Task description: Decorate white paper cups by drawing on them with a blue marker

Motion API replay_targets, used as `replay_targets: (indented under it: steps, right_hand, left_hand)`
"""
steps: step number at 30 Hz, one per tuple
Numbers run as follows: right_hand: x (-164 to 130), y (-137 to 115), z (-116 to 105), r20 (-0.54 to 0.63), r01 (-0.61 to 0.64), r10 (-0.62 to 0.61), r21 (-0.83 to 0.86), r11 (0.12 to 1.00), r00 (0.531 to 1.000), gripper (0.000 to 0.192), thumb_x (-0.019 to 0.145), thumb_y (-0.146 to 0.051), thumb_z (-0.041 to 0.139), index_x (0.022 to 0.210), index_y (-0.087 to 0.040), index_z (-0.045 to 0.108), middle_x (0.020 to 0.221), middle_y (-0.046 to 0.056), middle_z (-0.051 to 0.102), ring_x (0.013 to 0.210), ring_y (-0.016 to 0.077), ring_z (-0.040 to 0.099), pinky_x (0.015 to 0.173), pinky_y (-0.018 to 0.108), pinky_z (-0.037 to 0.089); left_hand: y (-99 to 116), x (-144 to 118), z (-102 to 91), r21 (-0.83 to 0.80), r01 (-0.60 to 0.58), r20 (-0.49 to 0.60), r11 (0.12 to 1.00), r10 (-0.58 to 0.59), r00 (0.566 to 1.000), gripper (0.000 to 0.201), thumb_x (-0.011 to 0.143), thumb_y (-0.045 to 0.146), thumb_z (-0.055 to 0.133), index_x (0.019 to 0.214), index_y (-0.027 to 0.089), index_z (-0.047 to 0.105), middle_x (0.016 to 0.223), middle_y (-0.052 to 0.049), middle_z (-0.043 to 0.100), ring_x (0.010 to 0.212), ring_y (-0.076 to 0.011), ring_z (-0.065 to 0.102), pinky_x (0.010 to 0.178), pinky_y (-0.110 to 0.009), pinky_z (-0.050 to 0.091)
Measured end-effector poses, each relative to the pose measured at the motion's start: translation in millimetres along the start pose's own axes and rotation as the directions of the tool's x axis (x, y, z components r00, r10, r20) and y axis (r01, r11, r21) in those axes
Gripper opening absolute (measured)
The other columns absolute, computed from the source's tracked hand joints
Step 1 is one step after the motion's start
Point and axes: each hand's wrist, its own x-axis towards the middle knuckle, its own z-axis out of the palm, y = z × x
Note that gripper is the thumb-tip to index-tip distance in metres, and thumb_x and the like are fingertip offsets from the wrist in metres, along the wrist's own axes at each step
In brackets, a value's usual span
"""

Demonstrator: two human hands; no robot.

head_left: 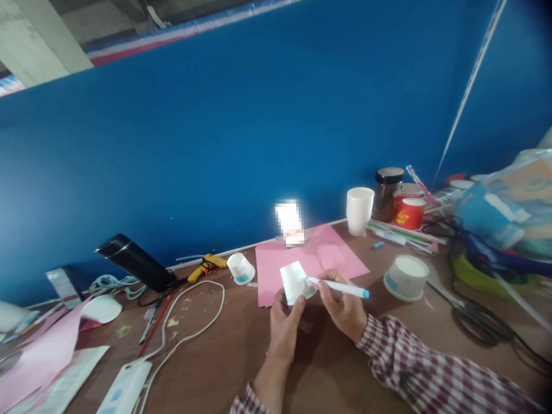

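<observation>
While pinching a small, blue-marked white paper piece [293, 282] in left fingers [297, 309], grips a slim white, blue-ended marker [345, 287] in right fingers [326, 295] above the brown tabletop [207, 362].

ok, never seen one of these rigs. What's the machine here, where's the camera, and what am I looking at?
No machine: these are a person's two bare hands, in checked sleeves. There's one picture, from a camera worn on the head, looking forward and down.

The left hand holds a small white paper piece with blue markings. The right hand holds a slim white marker with a blue end, its tip at the paper; I can't tell whether it touches.

Beneath is a brown tabletop, with a pink paper sheet just beyond the hands. To the left lie a small white paper cup and a black cylinder; to the right, a white upturned tub and black-handled scissors. A blue partition stands behind.
</observation>
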Motion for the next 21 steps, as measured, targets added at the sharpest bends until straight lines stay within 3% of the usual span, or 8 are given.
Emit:
replay_targets:
  steps: [21]
  right_hand:
    - [0.5, -1.3, -1.1, 0.050, 0.016, -0.014, -0.046, 0.999, 0.999, 0.012, 0.089, -0.027, 0.048, 0.084, -0.019, 0.054, 0.072, 0.003, 0.062, 0.064, 0.0157, 0.061, 0.057, 0.024, 0.050]
  left_hand:
    - [-0.5, -0.3, -1.0, 0.015, -0.018, 0.030, 1.000, 0.017, 0.999, 0.049, 0.073, 0.043, 0.069, 0.110, 0.013, 0.059, 0.105, -0.012, 0.069, 0.097, -0.0251, 0.063, 0.085, -0.034, 0.048]
